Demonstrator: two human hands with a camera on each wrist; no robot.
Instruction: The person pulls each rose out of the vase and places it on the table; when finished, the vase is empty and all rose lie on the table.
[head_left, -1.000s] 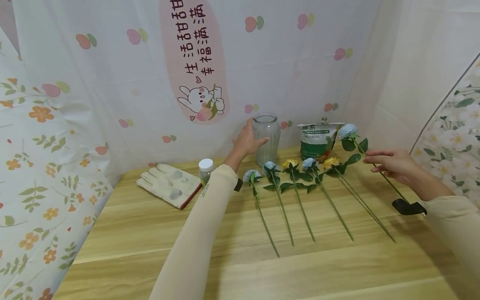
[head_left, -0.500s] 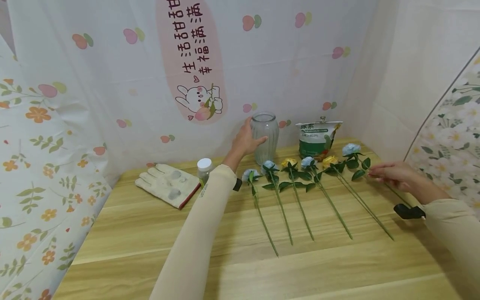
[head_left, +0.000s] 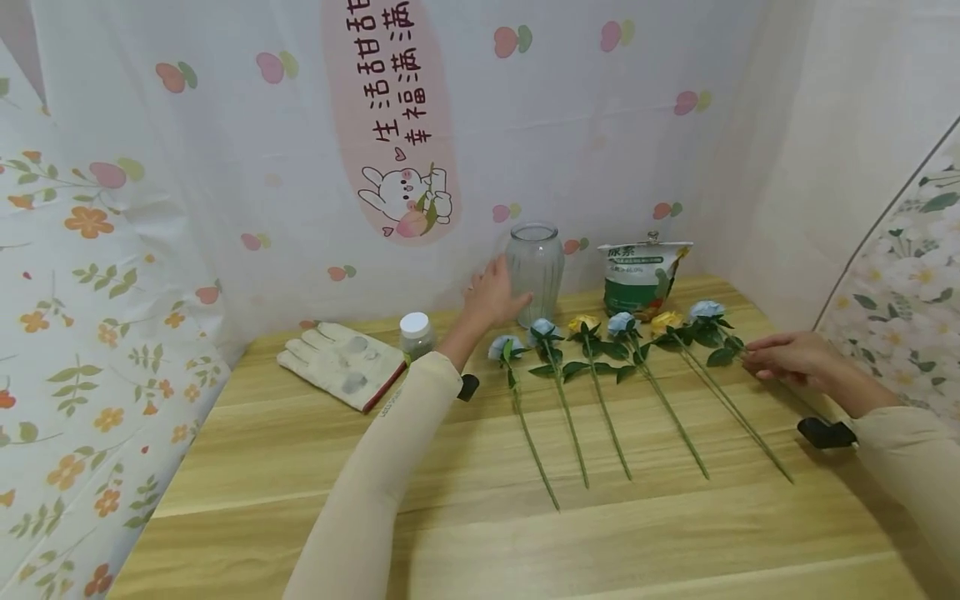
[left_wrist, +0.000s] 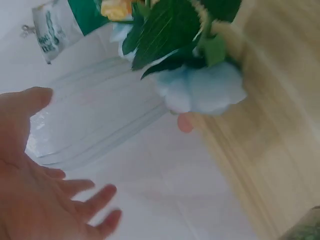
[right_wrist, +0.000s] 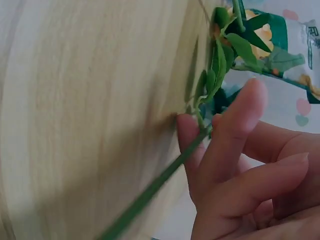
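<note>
Fingers spread, my left hand (head_left: 491,296) is beside the clear ribbed glass vase (head_left: 542,279) at the back of the table. In the left wrist view its thumb overlaps the vase (left_wrist: 100,110), and the other fingers are straight. At the right, my right hand (head_left: 798,362) pinches the stem of a blue rose (head_left: 707,309) low over the table. Its green stem (right_wrist: 155,187) runs past my fingertips in the right wrist view. Left of it lie several more roses in a row, among them a yellow rose (head_left: 666,321) and a blue rose (head_left: 506,347).
A green and white bag (head_left: 637,287) with a clip on top stands behind the roses. Left of my arm are a white-capped jar (head_left: 416,340) and a pale work glove (head_left: 337,362). A printed cloth wall (head_left: 615,142) borders the table's back.
My right hand has lowered the blue rose from above the table to the end of the row. The left hand has loosened from the vase and drawn slightly away to the left.
</note>
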